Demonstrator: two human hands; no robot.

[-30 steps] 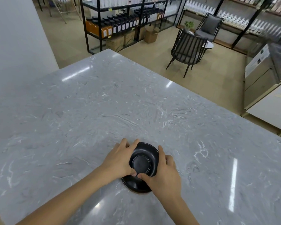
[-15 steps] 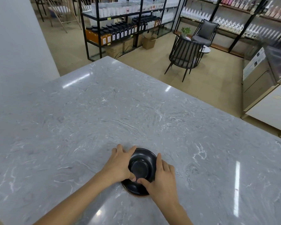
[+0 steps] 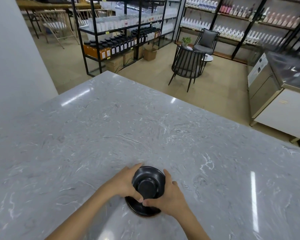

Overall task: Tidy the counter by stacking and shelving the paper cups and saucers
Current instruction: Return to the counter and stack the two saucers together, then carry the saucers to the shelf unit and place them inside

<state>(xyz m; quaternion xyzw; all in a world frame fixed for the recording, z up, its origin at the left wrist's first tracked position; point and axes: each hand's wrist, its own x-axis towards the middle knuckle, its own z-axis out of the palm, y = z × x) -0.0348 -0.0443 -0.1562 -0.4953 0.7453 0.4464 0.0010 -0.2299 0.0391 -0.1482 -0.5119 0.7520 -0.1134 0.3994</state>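
Note:
A stack of black saucers (image 3: 148,185) sits near the front of the grey marble counter (image 3: 145,129). The upper saucers are tilted up toward me, their near edge raised off the bottom saucer (image 3: 140,209), which lies flat. My left hand (image 3: 123,184) grips the tilted saucers on the left side, and my right hand (image 3: 170,194) grips them on the right, thumbs meeting at the near rim. No paper cups are in view.
A white wall (image 3: 16,58) borders the counter on the left. Beyond the far edge stand black metal shelves (image 3: 121,32) with bottles and jars, a black chair (image 3: 187,64), and a steel cabinet (image 3: 275,80) at right.
Both hands have lifted and tilted the upper saucers off the bottom one, where before the stack lay flat. The head camera has tipped upward, showing more of the room.

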